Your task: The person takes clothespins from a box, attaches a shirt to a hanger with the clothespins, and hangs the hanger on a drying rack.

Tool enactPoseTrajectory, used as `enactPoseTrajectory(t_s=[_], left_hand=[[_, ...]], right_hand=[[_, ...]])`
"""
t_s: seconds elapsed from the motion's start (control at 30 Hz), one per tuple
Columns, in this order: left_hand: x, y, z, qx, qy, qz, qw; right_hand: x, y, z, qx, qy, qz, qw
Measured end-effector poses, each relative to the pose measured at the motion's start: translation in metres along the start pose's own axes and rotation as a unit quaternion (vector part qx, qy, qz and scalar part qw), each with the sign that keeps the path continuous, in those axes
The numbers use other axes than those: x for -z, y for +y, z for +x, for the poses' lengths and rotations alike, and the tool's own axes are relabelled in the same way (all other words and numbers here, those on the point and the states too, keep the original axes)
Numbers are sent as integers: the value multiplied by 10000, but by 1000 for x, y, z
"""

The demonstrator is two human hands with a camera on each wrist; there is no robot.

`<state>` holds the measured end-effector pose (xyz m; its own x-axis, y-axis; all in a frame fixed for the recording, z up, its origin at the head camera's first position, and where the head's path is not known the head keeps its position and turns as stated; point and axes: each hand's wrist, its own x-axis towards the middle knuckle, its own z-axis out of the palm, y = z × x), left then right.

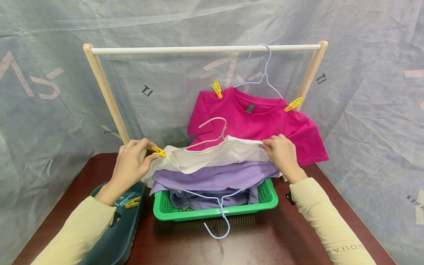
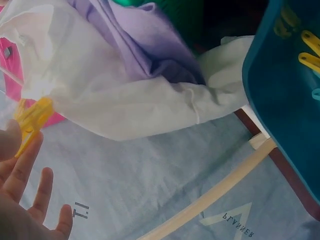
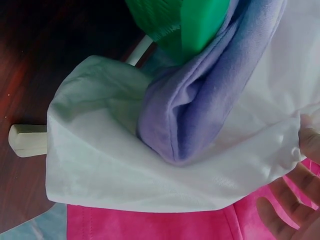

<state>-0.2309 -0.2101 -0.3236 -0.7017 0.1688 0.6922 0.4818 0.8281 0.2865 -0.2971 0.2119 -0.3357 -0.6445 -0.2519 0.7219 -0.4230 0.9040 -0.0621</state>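
My left hand (image 1: 132, 161) pinches a yellow clothespin (image 1: 159, 151) at the left shoulder of a white shirt (image 1: 238, 149). The same clothespin (image 2: 35, 119) shows at the shirt's edge in the left wrist view. With thumb and fingers my right hand (image 1: 281, 152) pinches the shirt's right shoulder. A pink hanger (image 1: 212, 140) sits in the shirt's neck, its hook standing up free. Under the white shirt lies a purple garment (image 1: 212, 178) with a light blue hanger (image 1: 221, 209), draped over a green basket (image 1: 185, 214).
Behind, a magenta shirt (image 1: 251, 117) hangs by a blue hanger (image 1: 266, 70) on the rack's white rail (image 1: 185, 49), with yellow clothespins (image 1: 216, 89) at both shoulders. A dark blue tray (image 1: 122, 228) at the left holds yellow (image 1: 133, 202) and blue clothespins (image 1: 125, 198).
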Motion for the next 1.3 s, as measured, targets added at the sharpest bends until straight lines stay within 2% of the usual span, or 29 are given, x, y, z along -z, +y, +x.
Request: enactPoseTrajectory(t_s=[0.37,0.57,0.83,1.0,1.17,1.3], left_hand=[[-12,1,7,-81,-82,4,9999],[-20,-2,6,-94,-169,-18,9998],[-26,-5,1,206,-375,-246,9988],[-24,-4,1,204,-675,-27,9975],[-22,-2,2,25,-688,263,9973],[-21,-4,1,57,-692,380,9969]], right_hand=[[0,3,-1,-24,-1,-68,10000],[1,4,-2,-27,-26,-100,9999],[3,4,-2,-27,-105,-121,9999],[3,5,-1,-53,-156,-186,9997],[4,8,0,-179,-257,-223,9993],[5,11,1,-296,-390,-173,9987]])
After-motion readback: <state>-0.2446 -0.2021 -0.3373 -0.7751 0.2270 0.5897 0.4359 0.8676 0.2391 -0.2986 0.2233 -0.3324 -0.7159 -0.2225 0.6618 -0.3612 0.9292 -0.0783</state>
